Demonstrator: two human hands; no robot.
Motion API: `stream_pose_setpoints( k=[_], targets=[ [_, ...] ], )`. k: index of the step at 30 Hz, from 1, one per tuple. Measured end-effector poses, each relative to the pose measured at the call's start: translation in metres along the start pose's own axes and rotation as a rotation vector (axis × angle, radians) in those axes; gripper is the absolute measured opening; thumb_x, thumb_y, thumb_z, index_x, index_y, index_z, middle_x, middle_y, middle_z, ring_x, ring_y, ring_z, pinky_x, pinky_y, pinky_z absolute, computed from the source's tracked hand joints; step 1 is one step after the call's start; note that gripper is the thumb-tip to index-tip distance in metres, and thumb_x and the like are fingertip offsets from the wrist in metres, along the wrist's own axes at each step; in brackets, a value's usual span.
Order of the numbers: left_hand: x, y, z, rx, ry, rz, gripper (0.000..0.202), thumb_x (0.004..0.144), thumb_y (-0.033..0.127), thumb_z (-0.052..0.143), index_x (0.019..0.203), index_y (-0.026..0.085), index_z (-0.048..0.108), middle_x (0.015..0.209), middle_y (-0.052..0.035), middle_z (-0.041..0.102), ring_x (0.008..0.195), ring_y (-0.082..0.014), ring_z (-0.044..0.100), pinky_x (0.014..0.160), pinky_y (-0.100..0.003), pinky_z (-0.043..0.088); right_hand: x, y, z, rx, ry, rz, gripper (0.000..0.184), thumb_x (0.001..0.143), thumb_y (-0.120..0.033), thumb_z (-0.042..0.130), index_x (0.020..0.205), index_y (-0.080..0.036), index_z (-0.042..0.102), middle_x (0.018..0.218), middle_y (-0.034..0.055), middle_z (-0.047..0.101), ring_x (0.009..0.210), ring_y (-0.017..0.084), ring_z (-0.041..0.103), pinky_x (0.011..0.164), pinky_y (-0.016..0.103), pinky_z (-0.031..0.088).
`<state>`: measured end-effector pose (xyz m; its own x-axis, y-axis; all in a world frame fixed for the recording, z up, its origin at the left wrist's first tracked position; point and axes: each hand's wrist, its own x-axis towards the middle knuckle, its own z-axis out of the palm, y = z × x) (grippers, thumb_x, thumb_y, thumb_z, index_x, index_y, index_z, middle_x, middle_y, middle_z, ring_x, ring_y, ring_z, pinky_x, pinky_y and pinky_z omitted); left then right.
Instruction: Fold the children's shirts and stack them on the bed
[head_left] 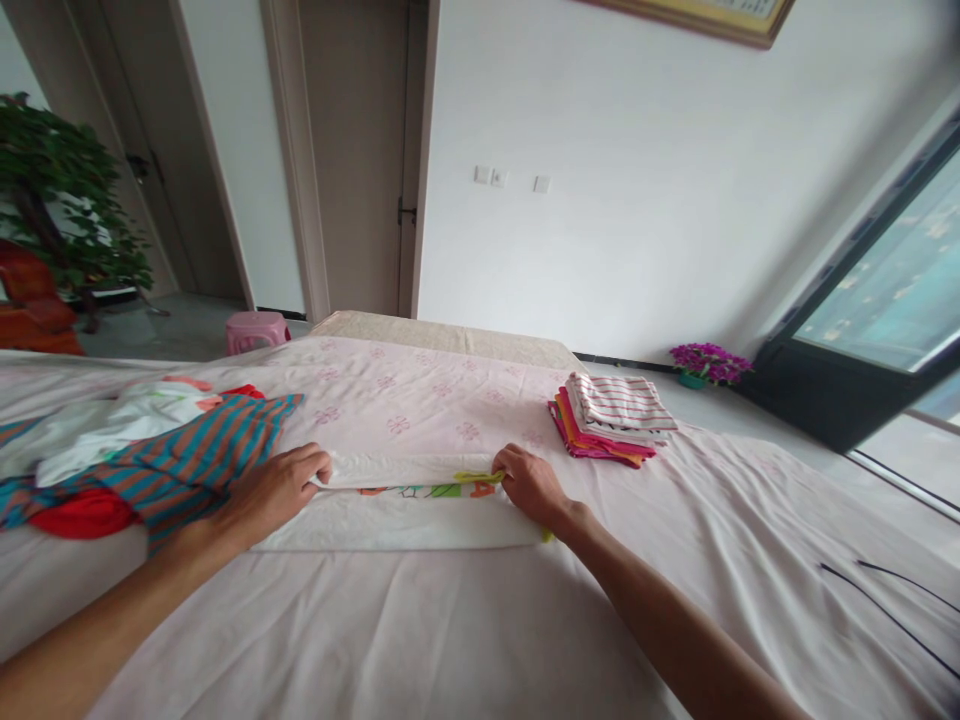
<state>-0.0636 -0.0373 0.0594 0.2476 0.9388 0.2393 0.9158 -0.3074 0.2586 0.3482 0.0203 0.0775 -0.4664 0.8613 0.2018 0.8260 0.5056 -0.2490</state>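
Observation:
A white shirt [405, 525] with a colourful print and yellow-green trim lies partly folded on the pink sheet. At the left end of its far flap, my left hand [289, 480] is closed on the white cloth. My right hand [531, 487] pinches the other end of that flap, beside the yellow-green trim. Between the two hands the flap is stretched straight, and a strip of the orange and green print shows beneath it. The fingertips of both hands are partly hidden by the knuckles.
A loose heap with a teal-and-brown striped garment [202, 450] lies at the left. To the right sits a stack of folded clothes [611, 415]. Beyond the pink sheet [420, 630] are a pink stool [256, 330] and purple flowers [709, 362]. Dark cords [892, 615] lie at right.

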Motion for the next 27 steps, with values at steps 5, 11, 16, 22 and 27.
stream_pose_setpoints(
  k=[5, 11, 16, 22, 27],
  targets=[
    [-0.003, -0.005, 0.001, 0.034, -0.061, -0.011, 0.025, 0.069, 0.007, 0.044, 0.081, 0.025, 0.058, 0.091, -0.0006, 0.066, 0.089, -0.0179, 0.061, 0.080, -0.029, 0.043, -0.006, 0.000, 0.001, 0.000, -0.009, -0.032, 0.030, 0.077, -0.006, 0.049, 0.093, -0.021, 0.069, 0.098, 0.0032, 0.067, 0.088, 0.015, 0.060, 0.076, 0.023, 0.039],
    [0.001, 0.010, -0.015, 0.118, -0.097, -0.065, 0.022, 0.071, 0.011, 0.047, 0.070, 0.024, 0.065, 0.078, -0.0048, 0.065, 0.085, -0.0233, 0.060, 0.086, -0.036, 0.042, -0.012, 0.001, -0.003, 0.011, 0.024, -0.073, 0.036, 0.076, -0.002, 0.044, 0.091, -0.022, 0.070, 0.097, 0.0030, 0.070, 0.090, 0.016, 0.061, 0.080, 0.024, 0.041],
    [0.017, 0.050, -0.011, 0.033, 0.016, -0.042, 0.035, 0.075, 0.008, 0.043, 0.085, 0.024, 0.072, 0.092, -0.0060, 0.070, 0.096, -0.0230, 0.061, 0.096, -0.038, 0.043, -0.009, 0.000, -0.018, 0.049, 0.266, 0.107, 0.035, 0.083, -0.006, 0.042, 0.097, -0.022, 0.070, 0.103, 0.0039, 0.070, 0.094, 0.017, 0.063, 0.085, 0.026, 0.044],
    [0.036, 0.066, 0.049, -0.054, 0.084, -0.027, 0.041, 0.094, 0.031, 0.038, 0.123, 0.017, 0.064, 0.132, -0.0096, 0.062, 0.127, -0.0219, 0.052, 0.112, -0.038, 0.037, -0.002, -0.021, 0.004, 0.031, 0.177, -0.141, 0.042, 0.096, -0.024, 0.045, 0.136, -0.019, 0.053, 0.143, 0.0116, 0.052, 0.130, 0.022, 0.050, 0.109, 0.038, 0.038],
    [0.031, 0.056, 0.068, 0.131, 0.063, -0.014, 0.051, 0.095, 0.041, 0.041, 0.136, 0.014, 0.055, 0.148, -0.0150, 0.049, 0.139, -0.0277, 0.042, 0.117, -0.043, 0.028, -0.012, -0.034, 0.036, -0.116, -0.013, -0.242, 0.055, 0.101, -0.041, 0.041, 0.149, -0.015, 0.038, 0.156, 0.0158, 0.035, 0.145, 0.027, 0.030, 0.119, 0.049, 0.023]
  ],
)
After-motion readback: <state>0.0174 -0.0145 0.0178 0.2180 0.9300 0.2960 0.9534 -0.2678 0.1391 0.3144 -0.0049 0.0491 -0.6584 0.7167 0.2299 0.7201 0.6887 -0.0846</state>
